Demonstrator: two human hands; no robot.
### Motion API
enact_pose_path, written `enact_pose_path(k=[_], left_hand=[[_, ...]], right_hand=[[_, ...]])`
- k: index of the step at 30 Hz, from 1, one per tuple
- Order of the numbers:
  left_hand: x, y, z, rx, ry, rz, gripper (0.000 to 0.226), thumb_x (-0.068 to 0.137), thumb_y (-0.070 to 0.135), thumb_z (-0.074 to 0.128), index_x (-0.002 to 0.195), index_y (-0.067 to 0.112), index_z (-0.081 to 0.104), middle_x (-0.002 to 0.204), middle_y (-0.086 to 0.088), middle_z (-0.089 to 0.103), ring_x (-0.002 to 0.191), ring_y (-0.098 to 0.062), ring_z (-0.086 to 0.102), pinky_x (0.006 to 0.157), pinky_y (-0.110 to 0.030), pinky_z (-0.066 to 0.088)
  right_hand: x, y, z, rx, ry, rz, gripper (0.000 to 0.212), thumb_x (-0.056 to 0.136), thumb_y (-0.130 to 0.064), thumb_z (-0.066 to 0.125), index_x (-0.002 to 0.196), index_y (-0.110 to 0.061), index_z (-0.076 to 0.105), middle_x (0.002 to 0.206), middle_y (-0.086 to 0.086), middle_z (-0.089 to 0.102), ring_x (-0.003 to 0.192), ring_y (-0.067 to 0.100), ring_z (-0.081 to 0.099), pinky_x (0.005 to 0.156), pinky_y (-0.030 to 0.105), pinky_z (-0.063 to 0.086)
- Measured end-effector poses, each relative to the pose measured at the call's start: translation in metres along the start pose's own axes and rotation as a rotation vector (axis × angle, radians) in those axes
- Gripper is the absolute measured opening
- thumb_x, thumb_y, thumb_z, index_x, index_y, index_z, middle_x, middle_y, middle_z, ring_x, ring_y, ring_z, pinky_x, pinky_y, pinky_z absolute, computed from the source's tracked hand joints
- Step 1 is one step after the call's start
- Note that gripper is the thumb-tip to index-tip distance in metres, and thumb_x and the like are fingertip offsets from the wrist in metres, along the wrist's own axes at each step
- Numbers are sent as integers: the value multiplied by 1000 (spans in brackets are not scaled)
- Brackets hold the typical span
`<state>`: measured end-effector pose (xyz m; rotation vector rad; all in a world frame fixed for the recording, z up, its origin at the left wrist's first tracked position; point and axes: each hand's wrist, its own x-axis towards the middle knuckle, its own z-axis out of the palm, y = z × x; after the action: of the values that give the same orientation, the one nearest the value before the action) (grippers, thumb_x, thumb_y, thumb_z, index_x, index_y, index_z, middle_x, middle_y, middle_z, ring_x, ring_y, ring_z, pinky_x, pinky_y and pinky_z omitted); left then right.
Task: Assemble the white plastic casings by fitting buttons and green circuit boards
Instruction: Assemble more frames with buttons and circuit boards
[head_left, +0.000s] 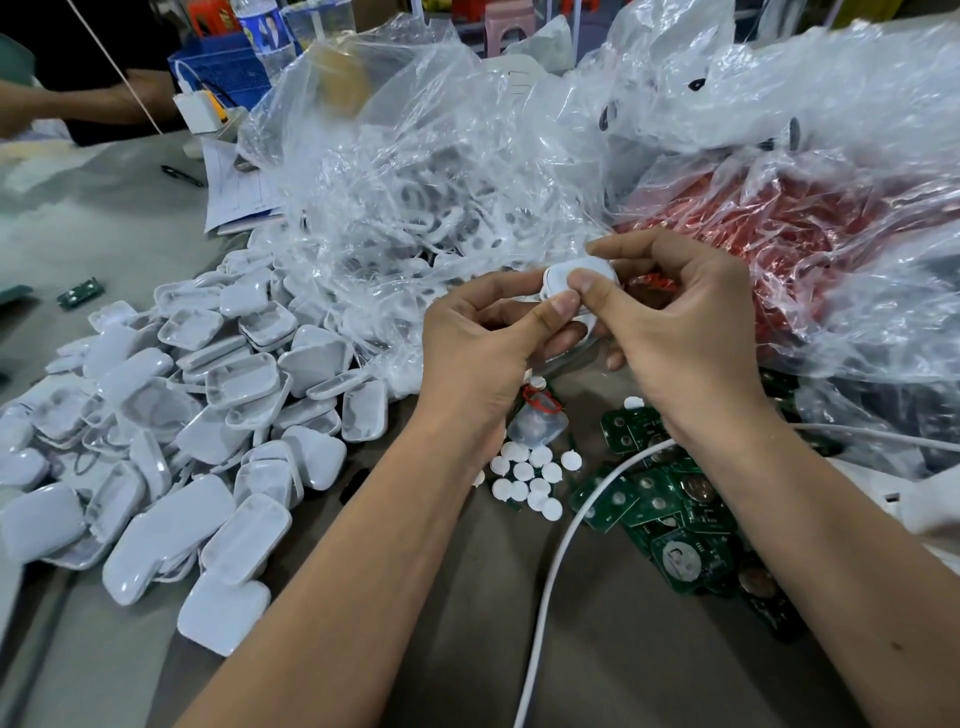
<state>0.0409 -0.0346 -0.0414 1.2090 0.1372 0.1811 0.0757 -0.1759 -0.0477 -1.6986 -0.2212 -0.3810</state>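
Both hands meet at centre frame on one white casing (576, 283): the left hand (483, 353) cradles it with thumb pressed on its face, the right hand (685, 332) pinches its upper edge. Finished-looking casings (197, 426) pile at the left on the surface (623, 649); white round buttons (530, 478) lie below the hands, green circuit boards (670, 509) at lower right, under a white cable (561, 561).

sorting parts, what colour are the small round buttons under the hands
White buttons, clearest in the head view.
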Motion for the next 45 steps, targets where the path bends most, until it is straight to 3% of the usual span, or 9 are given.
enact_pose_path(k=[4,9,15,22,26,30,35,41,45], left_hand=[[0,-1,1,-10,-1,-18,12,86,-7,75,93,2,72,78,-18,61,59,-16,71,63,-21,58],[1,-2,0,46,-8,-27,7,89,-4,73,95,0,70,75,-16,66,57,-12,68,63,-21,58],[3,-4,-1,104,-34,-27,7,91,-1,72,95,2,67,70,-8,68,58,-13,67,71,-29,62],[7,-4,-4,252,-52,41,10,93,-2,71,95,2,62,59,0,62,52,-10,58,57,-24,51],[9,-7,-4,365,-36,128,10,93,2,73,94,4,63,67,-7,58,64,-18,61,66,-36,54],[8,-7,-3,258,-41,74,12,98,8,69,88,6,61,73,-9,59,65,-19,68,58,-28,57],[9,-10,-4,149,-47,90,14,101,8,64,90,1,58,85,-19,57,72,-37,72,64,-32,60],[10,-11,-5,188,-51,181,12,100,10,66,93,2,60,91,-33,60,79,-52,72,74,-58,62],[11,-10,-6,188,-42,259,8,97,5,69,97,-1,63,79,-16,60,76,-40,76,67,-46,64]], right_hand=[[-2,-1,1,-18,12,6,22,85,-25,87,105,-22,79,90,2,76,50,8,65,41,23,50],[0,3,1,-49,21,14,21,84,-30,87,103,-27,79,88,-1,76,58,11,65,58,30,53],[1,3,1,74,-12,59,11,90,-23,83,100,-26,80,83,0,74,51,17,64,46,28,53],[-2,2,2,33,8,54,14,87,-18,84,100,-23,79,78,-2,74,49,17,68,45,26,54],[-3,2,3,18,4,28,14,88,-16,83,99,-22,77,80,0,73,50,17,69,47,26,55],[-1,2,2,20,8,23,18,87,-15,84,102,-23,77,79,-10,70,61,14,73,55,34,62],[-2,3,2,12,-27,13,18,87,-22,84,103,-24,77,87,-4,76,74,23,76,64,45,65],[-5,-7,3,249,-32,110,11,88,-12,84,94,-17,77,86,5,75,69,22,77,61,39,65],[-6,-14,4,420,-46,197,12,87,-2,82,93,-9,75,85,3,77,77,29,79,64,35,65]])
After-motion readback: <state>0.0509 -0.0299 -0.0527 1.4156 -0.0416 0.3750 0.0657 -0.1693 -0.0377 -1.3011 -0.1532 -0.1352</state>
